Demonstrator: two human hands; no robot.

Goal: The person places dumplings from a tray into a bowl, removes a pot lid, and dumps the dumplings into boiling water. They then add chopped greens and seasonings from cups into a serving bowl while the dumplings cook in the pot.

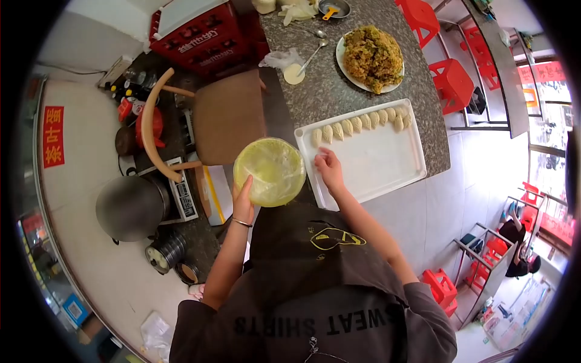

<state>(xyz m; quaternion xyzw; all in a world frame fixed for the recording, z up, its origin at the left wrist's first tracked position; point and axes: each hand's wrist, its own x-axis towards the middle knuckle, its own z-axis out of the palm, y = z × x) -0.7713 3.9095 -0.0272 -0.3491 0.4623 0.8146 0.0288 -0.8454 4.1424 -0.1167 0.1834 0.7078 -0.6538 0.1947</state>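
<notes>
My left hand [243,204] grips the left edge of a round yellow-green tub [270,172], which has clear film on it. Over the left part of a white tray [381,163], my right hand [330,172] has its fingers drawn together; whatever may be between them is too small to make out. A row of pale dumplings [347,127] lies along the tray's far edge, with a few more bunched at its right end. Beyond the tray, a plate holds a heap of brownish-green filling [373,58].
On the stone counter [308,100] are a small white dish [294,74] with a spoon, a plastic bag and a metal bowl [334,8]. A wooden chair [229,118] stands left of the counter, beside red crates [196,39]. Red stools [451,85] are at the right.
</notes>
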